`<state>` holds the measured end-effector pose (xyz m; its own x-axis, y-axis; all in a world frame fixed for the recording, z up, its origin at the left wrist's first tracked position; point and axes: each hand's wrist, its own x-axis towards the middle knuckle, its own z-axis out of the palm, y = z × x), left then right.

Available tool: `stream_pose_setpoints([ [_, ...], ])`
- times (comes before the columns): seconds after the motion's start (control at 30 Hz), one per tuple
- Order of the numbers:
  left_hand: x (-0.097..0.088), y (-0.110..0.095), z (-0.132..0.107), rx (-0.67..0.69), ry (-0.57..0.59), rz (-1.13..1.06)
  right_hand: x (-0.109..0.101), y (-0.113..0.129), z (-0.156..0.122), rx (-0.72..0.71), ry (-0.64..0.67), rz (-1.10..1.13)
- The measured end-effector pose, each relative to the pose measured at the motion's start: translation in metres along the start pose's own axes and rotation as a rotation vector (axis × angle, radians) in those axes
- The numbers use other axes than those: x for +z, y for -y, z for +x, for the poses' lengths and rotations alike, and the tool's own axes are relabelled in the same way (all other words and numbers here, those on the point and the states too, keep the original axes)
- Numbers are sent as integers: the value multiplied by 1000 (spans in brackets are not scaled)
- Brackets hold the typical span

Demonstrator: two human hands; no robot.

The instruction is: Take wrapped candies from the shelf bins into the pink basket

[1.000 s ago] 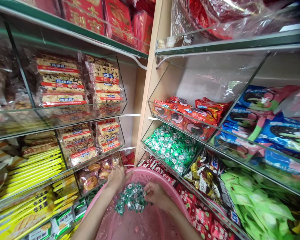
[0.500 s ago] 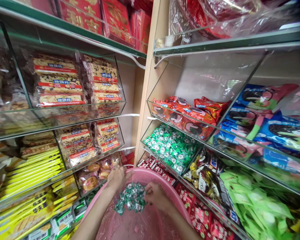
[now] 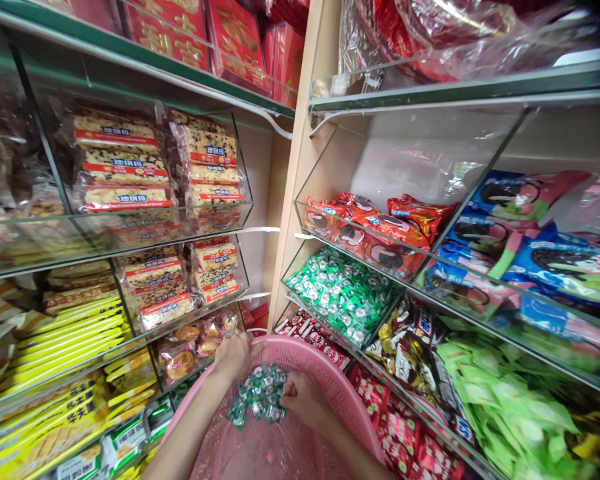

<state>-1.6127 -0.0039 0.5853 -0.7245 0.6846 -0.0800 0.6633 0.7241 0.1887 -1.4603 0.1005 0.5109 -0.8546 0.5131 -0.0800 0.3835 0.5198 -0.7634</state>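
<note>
A pink plastic basket (image 3: 275, 343) with perforated walls stands in front of me. My left hand (image 3: 234, 357) is closed over its far left rim. Inside lies a small heap of green-wrapped candies (image 3: 260, 393), on what looks like clear plastic film. My right hand (image 3: 304, 397) is down in the basket, at the right edge of the heap. Its fingers are curled together, and what they hold, if anything, is hidden. Past the basket, a glass shelf bin is filled with the same kind of green-wrapped candies (image 3: 340, 290).
Glass-fronted shelves meet at a wooden corner post (image 3: 293, 160). Wrapped snack bars (image 3: 130, 163) and yellow packets (image 3: 75, 333) stack on the left. Red snack packs (image 3: 375, 223), blue packs (image 3: 565, 257), light green packets (image 3: 510, 387) and red packets (image 3: 405, 427) fill the right.
My right hand has shifted slightly left over the candy heap, fingers still curled. My left hand stays on the basket's rim. The view has moved very slightly.
</note>
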Motion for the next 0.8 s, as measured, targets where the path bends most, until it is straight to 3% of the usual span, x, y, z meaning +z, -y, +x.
stream_pose_setpoints([
  [0.3, 5, 3, 4, 16, 13, 8, 4, -4, -3, -75, 46, -60],
  [0.4, 3, 1, 3, 25, 7, 10, -5, 7, -7, -78, 30, -117],
  [0.5, 0, -1, 0, 27, -19, 3, -30, 40, -14, -147, 24, -134],
  [0.6, -2, 0, -1, 19, -36, -12, -71, 87, -24, -273, -9, -146],
  [0.7, -3, 2, -2, 9, -38, -20, -111, 122, -28, -336, -176, -272],
  [0.8, -3, 5, -2, 1, -43, -14, -135, 132, -25, -255, -396, -549],
])
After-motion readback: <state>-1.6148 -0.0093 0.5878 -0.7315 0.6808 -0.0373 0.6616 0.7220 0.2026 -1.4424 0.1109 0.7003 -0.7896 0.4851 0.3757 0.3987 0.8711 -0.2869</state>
